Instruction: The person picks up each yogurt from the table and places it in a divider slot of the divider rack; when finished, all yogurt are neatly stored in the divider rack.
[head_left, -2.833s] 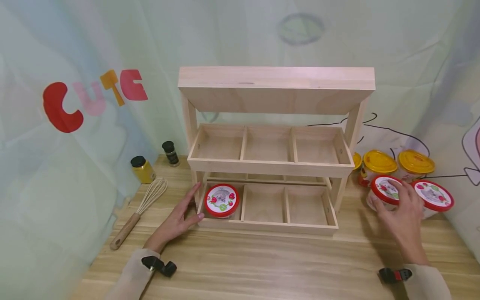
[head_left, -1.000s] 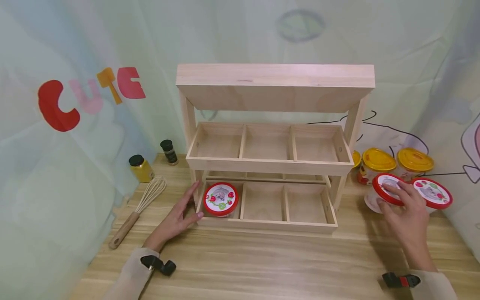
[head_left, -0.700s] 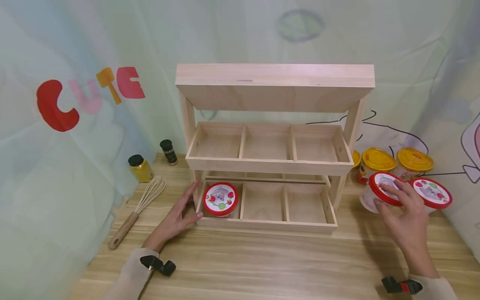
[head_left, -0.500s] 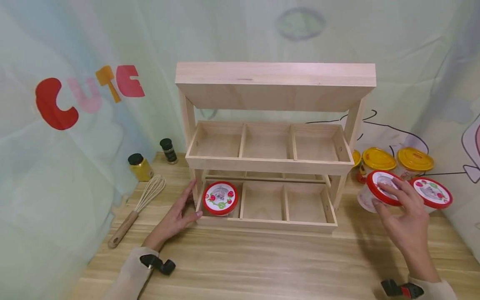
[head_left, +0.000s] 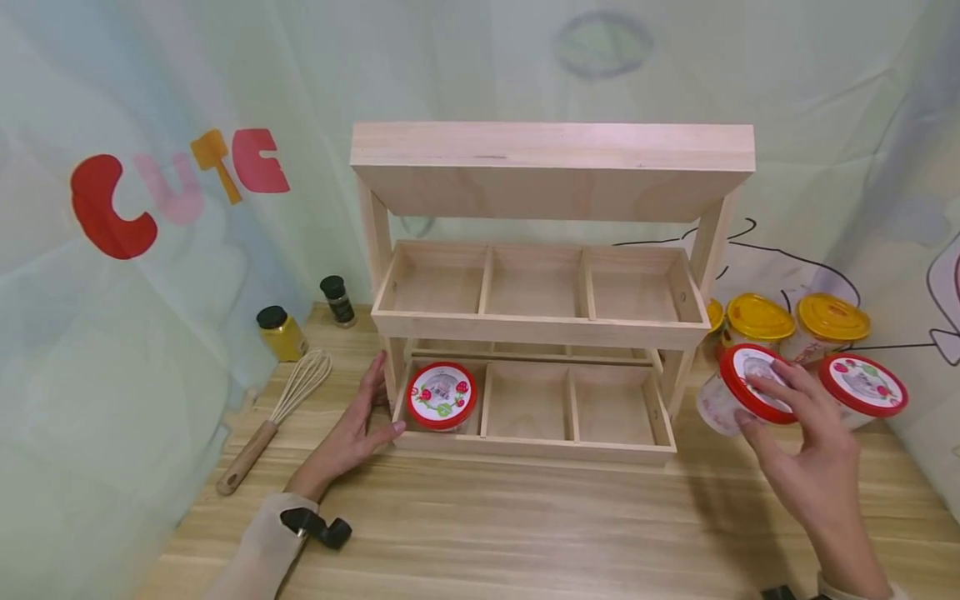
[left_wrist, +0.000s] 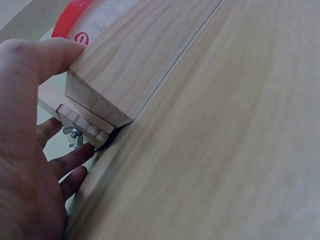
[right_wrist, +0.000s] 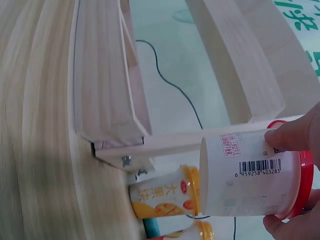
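My right hand (head_left: 813, 454) pinched the tilted cup (head_left: 720, 406) right of the wooden rack (head_left: 555, 148); it had just drawn away from the neighbouring cup (head_left: 864, 386) toward the rack, so picking looked done; my left hand (head_left: 347, 437), fingers loose, touched the rack's left end.

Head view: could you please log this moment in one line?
right hand: holds tilted red-lidded tub | left hand: touches wooden rack
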